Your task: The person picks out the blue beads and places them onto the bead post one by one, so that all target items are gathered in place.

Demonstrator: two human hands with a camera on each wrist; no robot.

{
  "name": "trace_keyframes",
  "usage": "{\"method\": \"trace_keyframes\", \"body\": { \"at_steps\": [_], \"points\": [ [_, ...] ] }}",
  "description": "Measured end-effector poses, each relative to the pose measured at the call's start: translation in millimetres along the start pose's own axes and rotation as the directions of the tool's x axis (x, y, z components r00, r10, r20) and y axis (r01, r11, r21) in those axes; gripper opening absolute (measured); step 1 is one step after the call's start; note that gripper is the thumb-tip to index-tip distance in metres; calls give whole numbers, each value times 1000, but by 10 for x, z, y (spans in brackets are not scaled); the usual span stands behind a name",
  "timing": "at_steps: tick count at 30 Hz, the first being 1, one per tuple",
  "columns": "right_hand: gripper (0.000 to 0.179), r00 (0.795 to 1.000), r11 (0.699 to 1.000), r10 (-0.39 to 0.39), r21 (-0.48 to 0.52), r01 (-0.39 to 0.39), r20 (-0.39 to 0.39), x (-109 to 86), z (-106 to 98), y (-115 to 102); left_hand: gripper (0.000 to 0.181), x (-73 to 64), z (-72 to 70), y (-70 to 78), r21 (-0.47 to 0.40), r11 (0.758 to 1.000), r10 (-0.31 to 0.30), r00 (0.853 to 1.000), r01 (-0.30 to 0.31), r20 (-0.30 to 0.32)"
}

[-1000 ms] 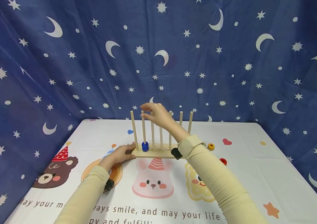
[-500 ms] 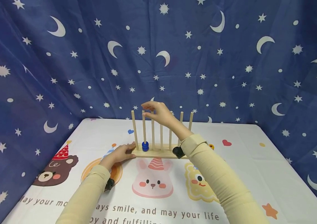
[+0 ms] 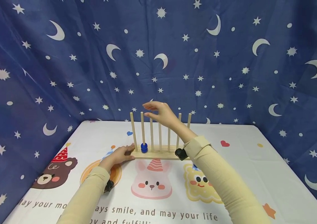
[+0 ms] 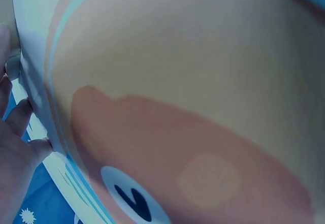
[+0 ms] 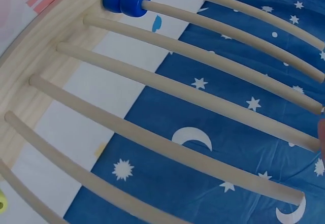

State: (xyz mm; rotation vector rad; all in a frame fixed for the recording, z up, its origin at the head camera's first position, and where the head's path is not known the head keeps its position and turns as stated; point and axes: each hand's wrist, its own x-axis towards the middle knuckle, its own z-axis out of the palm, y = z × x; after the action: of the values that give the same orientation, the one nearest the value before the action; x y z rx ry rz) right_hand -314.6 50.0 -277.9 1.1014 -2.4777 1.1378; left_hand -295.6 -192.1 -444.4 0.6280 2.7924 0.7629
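Note:
A wooden peg rack (image 3: 161, 155) stands on the table, with several upright pegs in a row. Two blue beads (image 3: 144, 148) are stacked at the foot of its second peg from the left; the right wrist view shows the same blue beads (image 5: 133, 2) touching each other. My left hand (image 3: 120, 154) holds the left end of the base, thumb at the front edge and fingers toward the back. Beside the top of that second peg, my right hand (image 3: 162, 114) is raised, thumb and fingers apart around nothing.
A yellow-green bead (image 5: 2, 201) shows at the edge of the right wrist view. The printed tablecloth (image 3: 245, 168) covers the table, and a blue star-and-moon curtain (image 3: 158, 43) hangs close behind. The right sleeve (image 3: 217, 174) covers part of the table's right side.
My right hand has shifted slightly right, off the second peg's top. The yellow and red beads seen earlier at right are now hidden behind the right arm. The left hand stays put.

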Motion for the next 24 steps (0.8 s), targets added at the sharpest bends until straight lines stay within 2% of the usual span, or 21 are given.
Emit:
{"method": "trace_keyframes", "body": {
  "at_steps": [11,24],
  "points": [
    [35,993,993,-114,-21,113,-16,-170,-78,-51,61,-29,10,26,-43,999,-19,1000,18,-11],
    [35,986,988,-152,19,154,-74,-357,-93,-22,59,-27,6,24,-20,1000,22,1000,-22,-16]
  ]
}}
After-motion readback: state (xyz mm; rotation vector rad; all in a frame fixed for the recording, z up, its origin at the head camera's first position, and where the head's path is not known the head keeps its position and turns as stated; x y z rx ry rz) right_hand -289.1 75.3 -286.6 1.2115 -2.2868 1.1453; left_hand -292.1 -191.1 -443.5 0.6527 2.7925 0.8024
